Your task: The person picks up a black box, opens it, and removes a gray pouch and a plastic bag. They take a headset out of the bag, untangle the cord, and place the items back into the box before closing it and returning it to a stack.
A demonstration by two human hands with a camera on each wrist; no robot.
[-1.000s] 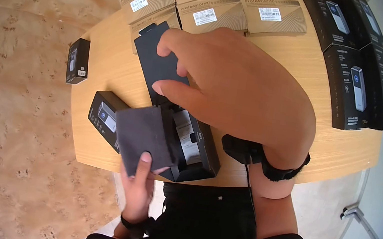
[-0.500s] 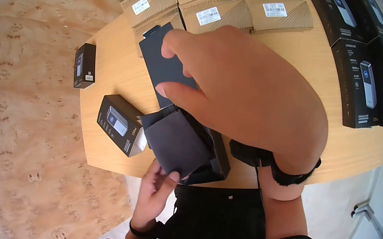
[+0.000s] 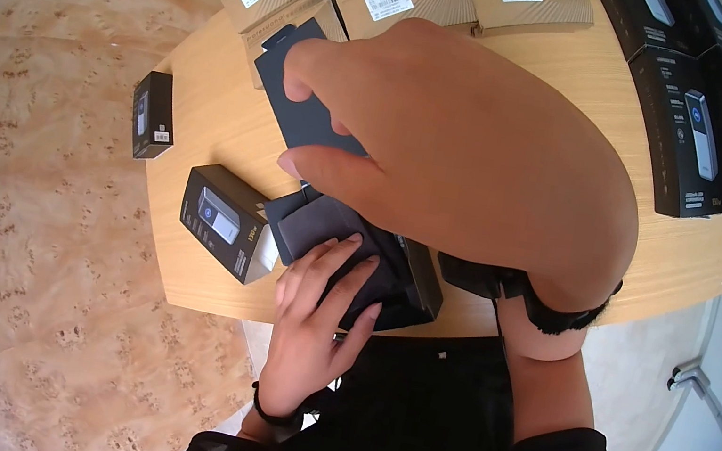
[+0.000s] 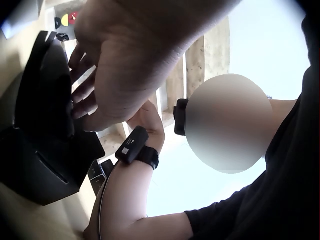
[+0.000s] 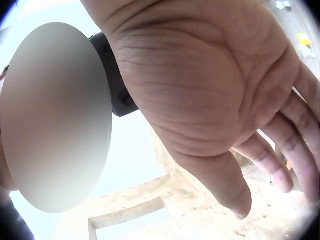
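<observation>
A dark grey fabric pouch [image 3: 309,224] lies in an open black box [image 3: 429,287] at the table's near edge. My left hand [image 3: 304,336] rests on the pouch with its fingers spread over the top. In the left wrist view, the fingers of that hand reach against the dark contents of the black box [image 4: 40,167]. The box's long lid [image 3: 281,102] lies folded back, away from me. Above the lid and box hovers my right hand [image 3: 451,145], holding nothing. Its fingers [image 5: 295,142] are loosely extended in the right wrist view.
Left of the open box stands a printed black box [image 3: 223,220], and a smaller-looking black box [image 3: 153,116] is at the table's left edge. Brown cardboard boxes [image 3: 398,2] line the back. Several black boxes [image 3: 681,136] stand at the right.
My left hand has brought the pouch rightward over the open box and down into it. Its grip on the pouch's edge has become fingers laid flat on top. The right hand stays nearly still.
</observation>
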